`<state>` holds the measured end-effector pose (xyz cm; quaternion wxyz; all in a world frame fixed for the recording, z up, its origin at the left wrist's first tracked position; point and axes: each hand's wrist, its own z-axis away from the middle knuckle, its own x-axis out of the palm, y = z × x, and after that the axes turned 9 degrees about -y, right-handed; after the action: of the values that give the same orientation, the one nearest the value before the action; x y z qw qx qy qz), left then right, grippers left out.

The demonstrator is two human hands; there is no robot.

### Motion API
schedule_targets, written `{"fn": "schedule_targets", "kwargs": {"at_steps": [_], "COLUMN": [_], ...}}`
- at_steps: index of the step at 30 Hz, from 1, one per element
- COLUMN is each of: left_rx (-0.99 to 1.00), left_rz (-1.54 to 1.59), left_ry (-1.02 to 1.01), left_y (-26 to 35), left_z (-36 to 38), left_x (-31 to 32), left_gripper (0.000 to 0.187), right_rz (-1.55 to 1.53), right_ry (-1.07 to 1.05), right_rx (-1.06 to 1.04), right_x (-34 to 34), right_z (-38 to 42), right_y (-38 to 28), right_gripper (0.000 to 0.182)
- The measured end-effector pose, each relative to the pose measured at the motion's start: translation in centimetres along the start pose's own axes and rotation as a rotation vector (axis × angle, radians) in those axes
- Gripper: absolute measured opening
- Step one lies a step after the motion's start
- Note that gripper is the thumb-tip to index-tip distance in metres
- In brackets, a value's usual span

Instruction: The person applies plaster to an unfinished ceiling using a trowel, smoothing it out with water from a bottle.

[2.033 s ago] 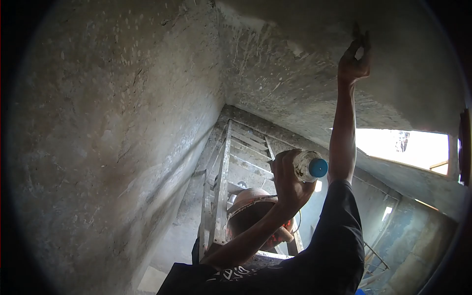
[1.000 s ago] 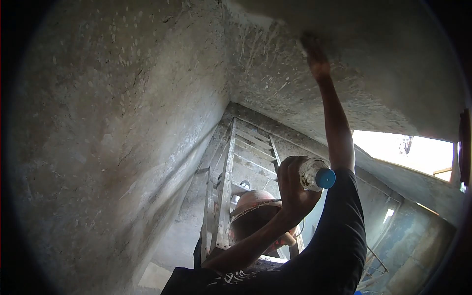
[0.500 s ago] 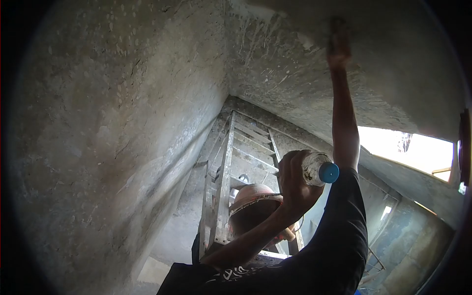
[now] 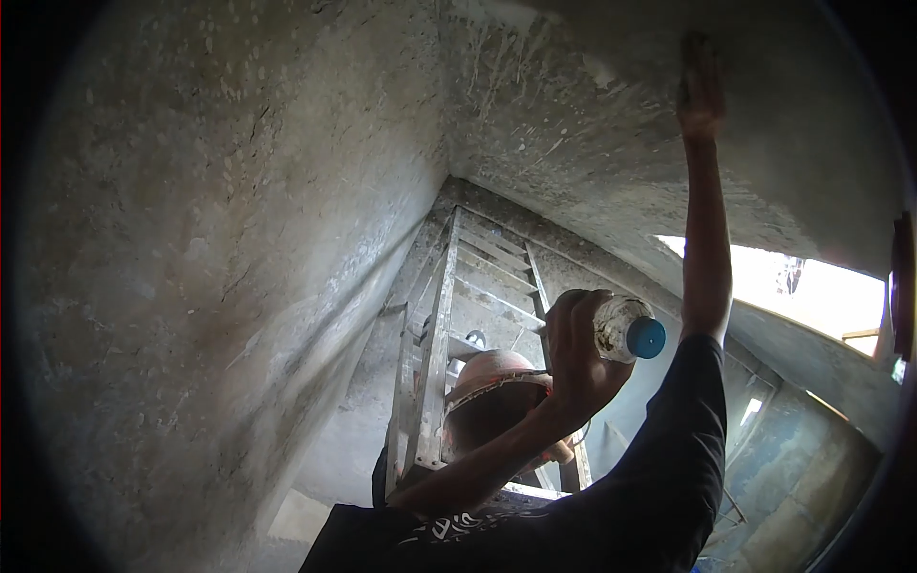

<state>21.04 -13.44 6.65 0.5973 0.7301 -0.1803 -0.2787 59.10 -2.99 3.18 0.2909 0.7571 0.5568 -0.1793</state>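
My left hand (image 4: 581,349) is closed around a clear plastic bottle (image 4: 616,328) with a blue cap (image 4: 646,337); its side is smeared with whitish residue. The bottle lies tilted, cap toward the right. High at the upper right, my right hand (image 4: 701,91) is raised on a straight arm against the grey plastered surface (image 4: 592,124). Its fingers are stretched out and look dark at the tips; whether anything thin lies beneath them cannot be made out. Behind my left forearm is a rounded, pinkish, basin-like thing (image 4: 492,368), partly hidden.
A metal ladder (image 4: 435,353) stands close behind my left arm. A rough concrete wall (image 4: 210,267) rises on the left and meets the plastered surface at a corner. A bright opening (image 4: 812,291) shows at the right, and a dark-edged object (image 4: 903,286) at the far right.
My right hand has moved to the right along the surface, its arm with it. My left hand and the bottle have shifted very slightly right.
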Motion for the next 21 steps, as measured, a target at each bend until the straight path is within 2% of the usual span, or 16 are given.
{"fn": "schedule_targets", "kwargs": {"at_steps": [1,3,5,9,11,12,14,15,18,20,21], "left_rx": [-0.023,-0.015,-0.009,0.034,0.031,0.036,0.037,0.006,-0.01,0.008,-0.006], "left_rz": [0.033,0.002,-0.018,-0.024,-0.012,-0.018,-0.032,-0.005,-0.003,-0.022,-0.028], "left_ry": [0.005,0.023,0.038,0.048,0.041,0.023,0.005,-0.006,-0.001,0.024,0.032], "left_y": [-0.1,0.2,0.4,0.0,0.1,0.1,0.1,0.0,0.1,0.2,0.3], "left_z": [0.1,-0.2,-0.3,-0.5,-0.1,-0.2,0.0,0.2,0.1,-0.2,-0.2], "left_x": [0.2,0.1,0.3,0.1,0.0,0.0,0.0,0.1,0.2,0.3,0.3], "left_gripper": [0.061,0.062,0.064,0.063,0.063,0.063,0.062,0.061,0.061,0.062,0.062], "right_rz": [-0.364,-0.727,-0.188,-0.244,-0.256,-0.258,-0.181,-0.181,-0.044,-0.244,-0.186], "right_ry": [-0.133,-0.259,-0.642,-0.619,-0.396,-0.393,-0.076,-0.07,-0.077,-0.459,-0.556], "right_rx": [0.027,0.052,-0.245,-0.235,-0.132,-0.134,-0.132,-0.128,-0.161,-0.116,-0.237], "right_x": [0.8,3.8,7.2,4.0,0.5,-0.4,-1.3,-1.0,0.5,3.6,5.2], "right_z": [1.0,4.8,10.5,7.5,2.9,0.8,-1.8,-1.9,-0.5,4.7,8.1], "right_y": [0.1,0.0,0.2,-2.5,-2.5,-1.8,-0.6,-0.4,0.8,0.7,0.6], "right_gripper": [0.042,0.047,0.054,0.055,0.052,0.052,0.049,0.049,0.044,0.052,0.053]}}
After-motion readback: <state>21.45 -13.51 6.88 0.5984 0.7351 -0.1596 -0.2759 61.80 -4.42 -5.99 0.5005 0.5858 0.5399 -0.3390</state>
